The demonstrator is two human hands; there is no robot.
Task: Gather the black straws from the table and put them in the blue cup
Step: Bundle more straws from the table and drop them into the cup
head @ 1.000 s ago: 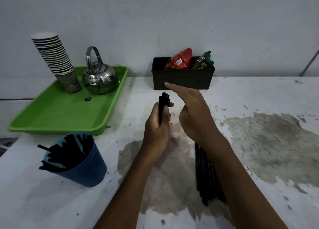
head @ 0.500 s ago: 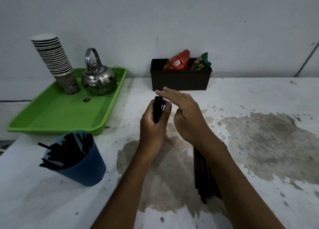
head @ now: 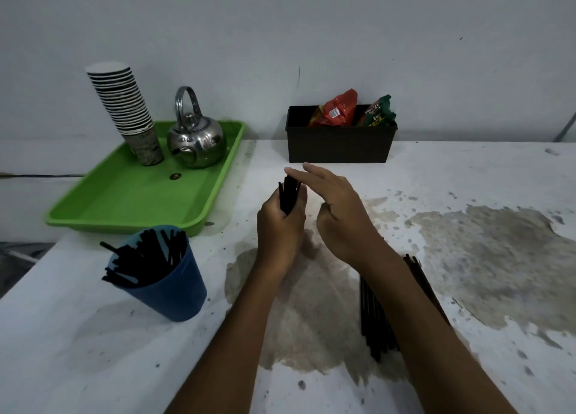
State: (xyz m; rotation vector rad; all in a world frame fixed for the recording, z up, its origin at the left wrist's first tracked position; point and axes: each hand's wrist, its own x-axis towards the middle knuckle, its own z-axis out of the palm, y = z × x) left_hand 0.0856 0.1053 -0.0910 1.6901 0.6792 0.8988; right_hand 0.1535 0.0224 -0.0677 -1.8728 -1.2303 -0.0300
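My left hand (head: 280, 229) grips an upright bundle of black straws (head: 289, 195) above the middle of the table. My right hand (head: 339, 214) hovers flat beside it, straight fingers reaching over the bundle's top ends. The blue cup (head: 168, 285) stands at the front left, tilted, with several black straws sticking out. A pile of loose black straws (head: 374, 314) lies on the table under my right forearm, partly hidden by it.
A green tray (head: 124, 201) at the back left carries a steel kettle (head: 196, 142) and a stack of paper cups (head: 124, 108). A black box (head: 339, 145) with snack packets stands against the wall. The white tabletop (head: 467, 179) is stained brown.
My right hand has lowered from a raised, outstretched pose until its fingers lie over the top of the bundle. My left hand keeps its grip on the straws.
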